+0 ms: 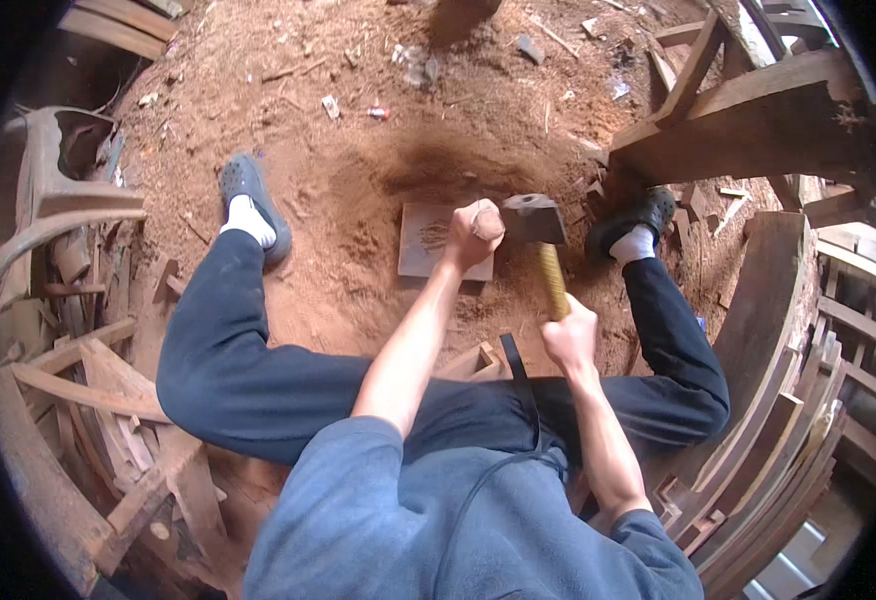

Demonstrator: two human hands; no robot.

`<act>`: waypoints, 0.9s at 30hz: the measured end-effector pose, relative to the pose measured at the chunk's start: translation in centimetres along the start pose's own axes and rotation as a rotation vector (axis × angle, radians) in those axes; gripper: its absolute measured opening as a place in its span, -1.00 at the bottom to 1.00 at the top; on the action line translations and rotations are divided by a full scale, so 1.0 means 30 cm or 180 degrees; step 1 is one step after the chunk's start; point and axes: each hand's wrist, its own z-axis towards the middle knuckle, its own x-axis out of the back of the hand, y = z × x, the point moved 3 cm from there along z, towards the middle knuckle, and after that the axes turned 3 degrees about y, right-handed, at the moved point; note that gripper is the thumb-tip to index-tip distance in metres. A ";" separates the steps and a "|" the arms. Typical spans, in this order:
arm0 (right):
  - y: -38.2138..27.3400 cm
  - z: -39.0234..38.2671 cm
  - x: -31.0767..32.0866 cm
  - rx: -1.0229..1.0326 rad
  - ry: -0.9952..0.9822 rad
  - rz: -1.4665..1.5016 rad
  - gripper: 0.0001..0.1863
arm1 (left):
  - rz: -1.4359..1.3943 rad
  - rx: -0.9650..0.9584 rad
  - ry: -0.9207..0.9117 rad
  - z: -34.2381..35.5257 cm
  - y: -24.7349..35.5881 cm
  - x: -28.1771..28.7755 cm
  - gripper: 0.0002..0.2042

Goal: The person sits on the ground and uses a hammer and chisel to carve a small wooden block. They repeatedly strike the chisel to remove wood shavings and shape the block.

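Note:
My left hand (470,242) is closed around an upright round wooden handle (487,225), seen end-on. Its lower end is hidden beneath the fist. Under that hand, on the ground between my feet, lies a square pale wooden board (420,262) with a carved-looking pattern on its face. A hammer (550,280) with a yellow-wrapped handle is in my right hand (570,335), gripped low on the handle. The hammer's dark, blocky head is raised just right of the left fist, close to the wooden handle's end.
Sawdust-covered ground (328,200) with scraps surrounds the board. A plastic chair (33,190) stands at the left above piled wood offcuts (108,390). To the right are a heavy timber frame (748,130) and stacked planks (758,400). My shoes (248,200) flank the board.

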 end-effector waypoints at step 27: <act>0.216 -0.031 0.055 -0.0608 -0.0148 0.1688 -0.92 | 0.0259 0.0602 -0.0768 -0.008 0.030 0.065 -0.61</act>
